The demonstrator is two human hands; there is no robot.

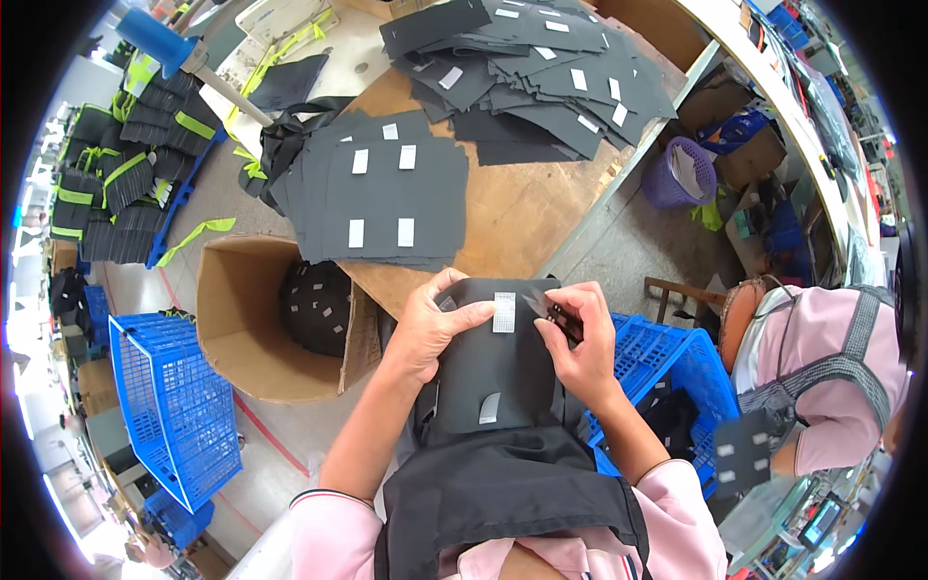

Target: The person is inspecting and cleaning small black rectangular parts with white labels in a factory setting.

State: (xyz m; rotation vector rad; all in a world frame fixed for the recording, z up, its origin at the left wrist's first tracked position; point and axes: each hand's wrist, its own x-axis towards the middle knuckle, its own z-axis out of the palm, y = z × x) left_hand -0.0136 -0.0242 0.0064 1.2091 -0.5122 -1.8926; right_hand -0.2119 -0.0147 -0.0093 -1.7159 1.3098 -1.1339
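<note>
A dark grey fabric panel [464, 377] lies across my lap, over the black apron [493, 483]. On it are a white rectangular patch [504, 313] near the far edge and another white patch [490, 409] nearer me, partly lifted or curled. My left hand [435, 324] grips the panel's far left edge, its thumb on top beside the far patch. In my right hand [584, 338] is a small pair of dark-handled thread snips [561, 317], its pointed metal blades toward the far patch. The fingers partly hide the snips.
A neat stack of grey panels [382, 198] and a looser pile [541, 87] lie on the brown table [512, 222]. A cardboard box [242, 329] stands left, with blue crates [179, 406] on both sides. A co-worker in pink [822, 358] sits right, holding a similar panel [742, 454].
</note>
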